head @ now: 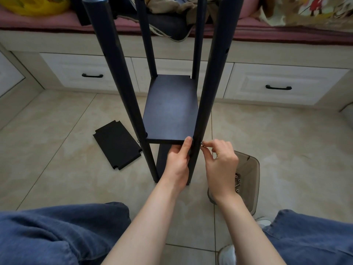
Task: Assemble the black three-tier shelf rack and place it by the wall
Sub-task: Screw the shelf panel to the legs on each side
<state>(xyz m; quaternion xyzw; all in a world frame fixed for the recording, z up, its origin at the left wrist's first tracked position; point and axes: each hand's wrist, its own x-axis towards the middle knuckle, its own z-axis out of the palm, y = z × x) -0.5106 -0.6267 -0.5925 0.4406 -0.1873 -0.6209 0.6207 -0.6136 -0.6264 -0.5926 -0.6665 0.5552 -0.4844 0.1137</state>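
Observation:
The black rack stands upright on the tiled floor with its poles rising toward me. A black shelf board [170, 109] sits between the poles, and a lower board shows beneath it. My left hand [178, 161] grips the near right pole [208, 88] just under that board, thumb against the board's front edge. My right hand [219, 161] pinches a small silver screw [201, 144] at the outer side of the same pole. A third loose black board [116, 144] lies flat on the floor to the left.
A translucent grey container [248, 178] holding several screws stands on the floor at the right, beside my right wrist. White drawers with black handles [278, 88] run under a cushioned bench behind the rack. My jean-clad knees fill the bottom corners.

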